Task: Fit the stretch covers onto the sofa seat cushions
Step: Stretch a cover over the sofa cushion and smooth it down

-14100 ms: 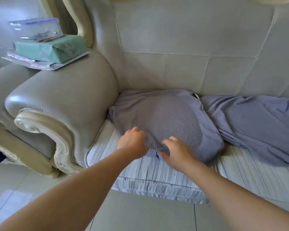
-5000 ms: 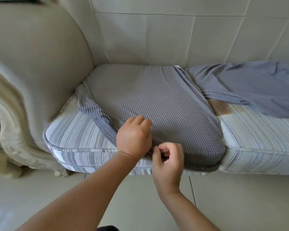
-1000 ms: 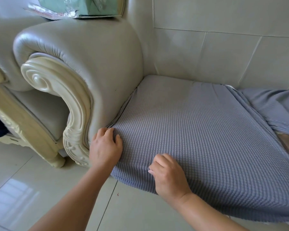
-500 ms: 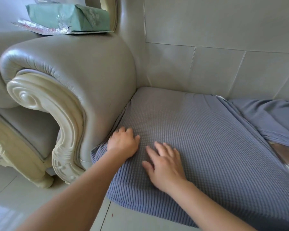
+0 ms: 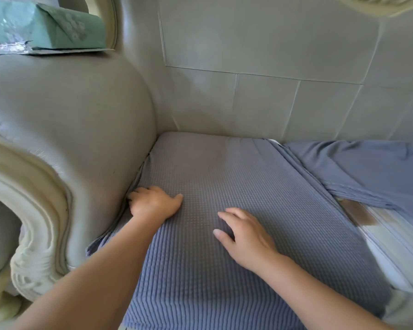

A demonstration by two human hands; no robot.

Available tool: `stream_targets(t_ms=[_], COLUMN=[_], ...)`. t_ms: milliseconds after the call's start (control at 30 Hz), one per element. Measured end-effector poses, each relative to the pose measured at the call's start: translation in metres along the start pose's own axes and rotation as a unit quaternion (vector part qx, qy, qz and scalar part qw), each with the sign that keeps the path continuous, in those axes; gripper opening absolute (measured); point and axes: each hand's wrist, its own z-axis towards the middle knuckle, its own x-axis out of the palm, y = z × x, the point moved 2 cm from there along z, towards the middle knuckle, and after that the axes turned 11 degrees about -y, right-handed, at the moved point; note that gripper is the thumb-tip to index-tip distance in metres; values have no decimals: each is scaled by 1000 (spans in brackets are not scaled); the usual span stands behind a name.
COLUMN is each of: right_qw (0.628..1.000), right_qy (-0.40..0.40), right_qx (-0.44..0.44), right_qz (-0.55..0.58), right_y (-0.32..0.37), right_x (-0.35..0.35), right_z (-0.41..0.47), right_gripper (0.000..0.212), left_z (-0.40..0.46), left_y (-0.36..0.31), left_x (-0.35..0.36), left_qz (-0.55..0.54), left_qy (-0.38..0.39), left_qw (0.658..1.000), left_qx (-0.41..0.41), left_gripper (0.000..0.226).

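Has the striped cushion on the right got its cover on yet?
No: the striped cushion shows bare stripes, and the second cover lies loose and rumpled across its back part.

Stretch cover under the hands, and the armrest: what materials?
Stretch cover: grey-blue knit fabric, matte; a fine waffle grid shows, turning to ribs near the front edge. Armrest: looks like grey leather or faux leather, with soft sheen and puckers; its scrolled cream trim is probably carved, painted wood.
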Motion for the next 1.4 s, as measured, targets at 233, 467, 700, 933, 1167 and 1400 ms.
stream_targets(t_ms=[233,467,700,933,1167,1400], right_qw=[1000,1000,999,991,978,966], right_qy=[-13,5,10,44,82,180], right_qx=[17,-1,-40,-120,-191,-181], right_qz=[0,6,-5,-25,-25,-33], right_y=[-21,-14,4,41,42,53], right_x=[5,-3,-4,22,52,59], right_z=[5,8,15,52,132,218], right_gripper=[52,51,52,53,34,40], left_z=[15,16,14,15,49,51], left_y=[0,-2,-5,-14,-28,-28], left_x=[3,-2,-12,-5,-7,-49], left_qz=[-28,-97,-87,-109,-92,-71], left_qy=[5,29,55,52,58,70], left_qw=[999,993,995,989,986,995], left_qx=[-14,-66,-9,-86,-126,10], left_gripper=[111,119,103,131,94,34])
